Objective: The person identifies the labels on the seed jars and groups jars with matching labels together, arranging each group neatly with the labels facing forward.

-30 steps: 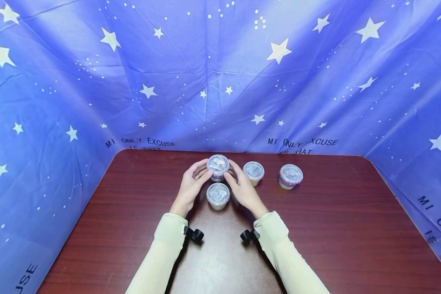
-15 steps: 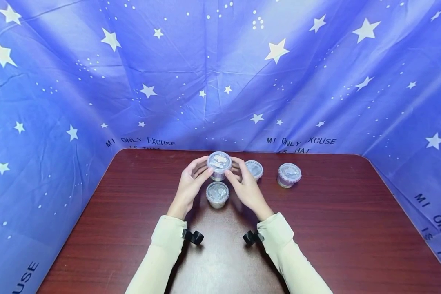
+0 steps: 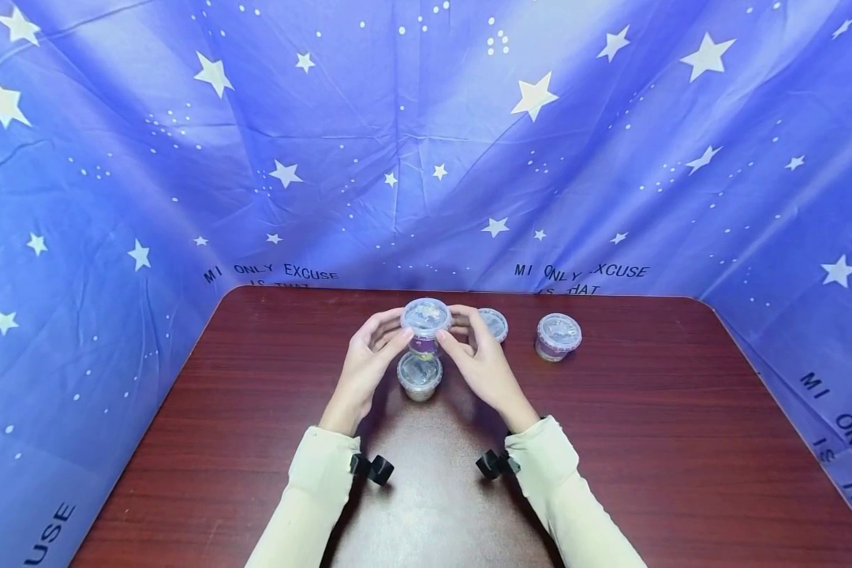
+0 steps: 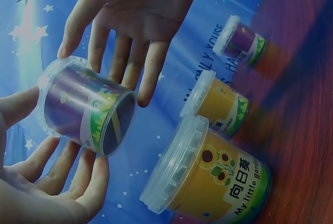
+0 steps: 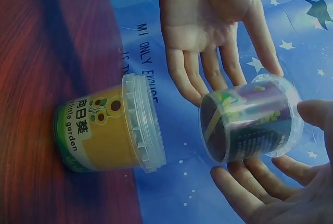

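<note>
Between both hands a small clear plastic tub [image 3: 426,317] with a purple label and clear lid is held off the table. My left hand [image 3: 371,347] grips its left side, thumb near the lid rim. On the opposite side my right hand [image 3: 479,355] holds it likewise, fingers behind and thumb in front. The wrist views show its dark base tilted slightly toward the cameras. Just below it, a yellow-labelled tub [image 4: 223,172] with printed sunflowers stands upright on the table. In the head view the held tub's bottom overlaps that tub's lid.
Behind the right hand stands another yellow-labelled tub [image 4: 221,104], partly covered in the head view. Farther right is a second purple-labelled tub [image 3: 558,338]. The dark red wooden table [image 3: 646,457] meets a blue star-printed cloth [image 3: 397,118] at its back and sides.
Both hands have raised the purple-labelled tub and brought it nearer, over the front yellow-labelled tub. The right hand now covers more of the yellow-labelled tub behind it.
</note>
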The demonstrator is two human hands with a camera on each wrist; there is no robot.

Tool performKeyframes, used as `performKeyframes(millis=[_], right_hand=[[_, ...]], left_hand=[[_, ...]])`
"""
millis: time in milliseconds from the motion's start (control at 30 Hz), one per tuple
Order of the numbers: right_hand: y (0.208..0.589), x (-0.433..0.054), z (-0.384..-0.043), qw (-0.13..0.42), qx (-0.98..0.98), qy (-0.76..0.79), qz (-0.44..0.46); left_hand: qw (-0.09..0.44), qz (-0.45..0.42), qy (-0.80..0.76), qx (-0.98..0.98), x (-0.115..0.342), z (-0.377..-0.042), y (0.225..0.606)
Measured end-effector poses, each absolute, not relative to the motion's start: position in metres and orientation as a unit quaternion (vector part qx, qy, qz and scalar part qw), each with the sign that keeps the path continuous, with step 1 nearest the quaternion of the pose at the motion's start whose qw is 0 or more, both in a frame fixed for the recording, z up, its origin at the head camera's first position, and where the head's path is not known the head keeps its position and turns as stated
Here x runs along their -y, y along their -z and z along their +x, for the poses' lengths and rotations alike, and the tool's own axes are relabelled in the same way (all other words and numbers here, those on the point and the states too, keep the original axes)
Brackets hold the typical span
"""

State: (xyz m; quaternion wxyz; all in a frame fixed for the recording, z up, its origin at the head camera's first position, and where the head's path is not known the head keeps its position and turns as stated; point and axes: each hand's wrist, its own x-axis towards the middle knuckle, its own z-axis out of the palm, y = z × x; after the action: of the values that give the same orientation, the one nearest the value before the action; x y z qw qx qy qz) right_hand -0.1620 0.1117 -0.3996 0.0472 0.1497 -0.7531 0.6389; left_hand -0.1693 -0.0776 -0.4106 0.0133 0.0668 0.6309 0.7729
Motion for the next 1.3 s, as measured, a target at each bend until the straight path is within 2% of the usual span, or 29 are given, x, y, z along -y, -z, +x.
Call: performKeyframes(millis=[267, 667, 1100, 1300], right_hand=[[0.401, -0.116, -0.156, 0.052, 0.766, -0.626, 0.139], [0.397, -0.120, -0.147, 0.020, 0.774, -0.621, 0.120], [0.402, -0.123, -0.145, -0.019, 0.752, -0.648, 0.120], [0.401, -0.121, -0.142, -0.012, 0.752, -0.648, 0.115]], left_hand=[[0.033, 0.051, -0.776, -0.627, 0.076, -0.162, 0.409], [0.056, 0.041, -0.779, -0.623, 0.073, -0.153, 0.406], [0.055, 0.026, -0.770, -0.635, 0.069, -0.148, 0.410], [0.049, 0.034, -0.756, -0.652, 0.067, -0.146, 0.408]])
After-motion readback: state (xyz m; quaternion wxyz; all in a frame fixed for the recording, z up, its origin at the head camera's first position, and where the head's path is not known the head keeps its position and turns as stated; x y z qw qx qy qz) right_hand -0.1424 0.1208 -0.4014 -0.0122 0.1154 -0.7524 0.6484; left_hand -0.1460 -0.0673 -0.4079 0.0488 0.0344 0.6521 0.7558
